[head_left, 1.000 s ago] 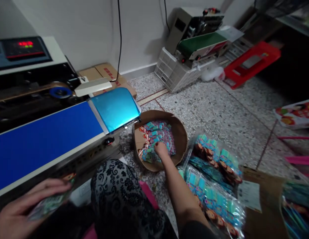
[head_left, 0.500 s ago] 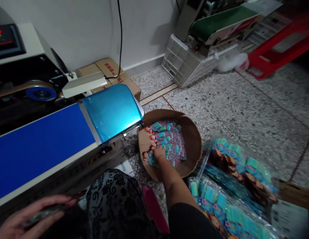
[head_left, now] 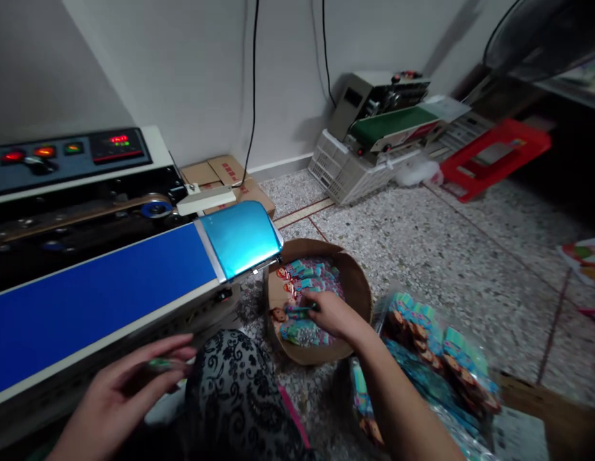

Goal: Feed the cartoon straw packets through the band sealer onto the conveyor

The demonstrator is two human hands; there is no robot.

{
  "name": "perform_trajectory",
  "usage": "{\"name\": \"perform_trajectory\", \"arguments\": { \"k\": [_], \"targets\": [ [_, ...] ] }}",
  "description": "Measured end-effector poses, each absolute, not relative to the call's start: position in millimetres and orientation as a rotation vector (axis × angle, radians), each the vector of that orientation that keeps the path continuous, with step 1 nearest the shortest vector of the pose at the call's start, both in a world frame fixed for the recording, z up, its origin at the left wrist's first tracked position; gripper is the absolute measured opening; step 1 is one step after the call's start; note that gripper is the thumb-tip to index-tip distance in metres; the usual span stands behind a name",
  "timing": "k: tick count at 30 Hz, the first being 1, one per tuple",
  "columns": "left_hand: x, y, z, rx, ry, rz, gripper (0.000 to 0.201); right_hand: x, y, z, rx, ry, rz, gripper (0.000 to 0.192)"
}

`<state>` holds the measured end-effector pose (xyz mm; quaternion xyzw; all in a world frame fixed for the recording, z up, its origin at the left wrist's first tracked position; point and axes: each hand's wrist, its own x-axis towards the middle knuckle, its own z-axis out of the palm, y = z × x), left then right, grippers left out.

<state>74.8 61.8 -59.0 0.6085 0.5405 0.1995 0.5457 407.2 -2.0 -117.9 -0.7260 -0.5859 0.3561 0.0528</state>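
My right hand (head_left: 333,315) reaches into a round brown cardboard tub (head_left: 357,288) on the floor and grips a small packet (head_left: 297,312) lifted from the pile of colourful packets (head_left: 309,282) inside. My left hand (head_left: 122,390) hovers near the front edge of the blue conveyor belt (head_left: 86,301) and pinches a thin green packet (head_left: 160,365) between its fingers. My knee in black patterned cloth (head_left: 235,397) lies between the two hands.
A sealing machine with a lit control panel (head_left: 71,153) and shiny blue end plate (head_left: 242,237) stands at left. Bags of packets (head_left: 432,346) lie at right. Cardboard boxes (head_left: 225,182), a white crate (head_left: 345,173) bearing a second machine (head_left: 384,112) and a red stool (head_left: 494,157) stand behind.
My right hand has risen out of the pile with a packet in its fingers. My left hand has moved up and to the right, nearer the belt. The view has tilted up.
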Motion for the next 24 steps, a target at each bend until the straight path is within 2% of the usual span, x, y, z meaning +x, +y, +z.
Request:
{"name": "perform_trajectory", "arguments": {
  "k": [4,7,10,14,16,20,24],
  "targets": [
    [95.6,53.7,-35.8,1.659,0.946,0.361,0.018,347.0,10.3,-18.2,-1.665,-2.069,0.96,0.022],
    [98.6,52.1,-24.8,1.606,0.916,0.437,0.019,303.8,26.4,17.4,-1.383,-2.052,0.931,0.02],
    [89.8,55.1,-21.1,1.293,1.039,0.623,0.019,271.2,40.3,13.6,-1.266,-1.588,1.058,0.012],
    [78.3,58.7,-22.3,0.773,1.051,0.838,0.024,230.6,50.0,-25.9,-1.018,-0.953,1.374,0.031],
    [76.6,60.3,-22.7,0.638,1.005,0.904,0.025,211.2,53.5,-43.6,-0.939,-0.765,1.467,0.03],
    [73.6,63.9,-20.6,0.625,0.977,0.977,0.026,190.7,69.2,-54.8,-0.959,-0.644,1.449,0.022],
    [62.4,68.5,-20.7,0.692,1.042,1.025,0.025,203.4,101.8,-52.0,-0.939,-0.64,1.479,0.027]
  ]
}}
